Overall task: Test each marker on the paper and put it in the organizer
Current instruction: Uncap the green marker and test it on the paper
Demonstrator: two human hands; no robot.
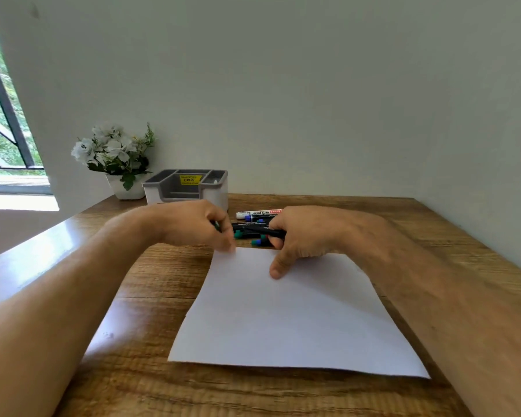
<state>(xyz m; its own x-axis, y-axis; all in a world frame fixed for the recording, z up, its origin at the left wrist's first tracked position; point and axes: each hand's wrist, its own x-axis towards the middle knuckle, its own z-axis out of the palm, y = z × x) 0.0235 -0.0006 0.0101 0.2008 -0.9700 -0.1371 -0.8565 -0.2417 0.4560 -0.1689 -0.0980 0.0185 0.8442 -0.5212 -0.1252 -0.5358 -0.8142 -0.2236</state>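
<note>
So the desk (151, 383) is a big wood-grain slab against a plain wall, window off to the left. Lying on it is the paper (283, 320), flat, blank as far as I can see, thin enough to slide if dragged on, so I'd pin a corner while scribbling. Behind that, the grey organizer (187, 188) sits at the back by the wall with open compartments and a yellow price sticker, a potted plant (118, 158) just to its left.

The right hand (301, 233) is curled round a black marker (268, 232) just past the far edge of the sheet, thumb hanging down over the paper. The left hand (199, 227) is clenched on something dark, looks like the cap end, but can't say for sure. The pile of markers (253, 219) lies between the hands and the organizer.

Markers are light, stiff, a bit slick. Grab mid-barrel, pull the cap straight. They'll roll. Nothing really blocks the organizer except the pile itself.
</note>
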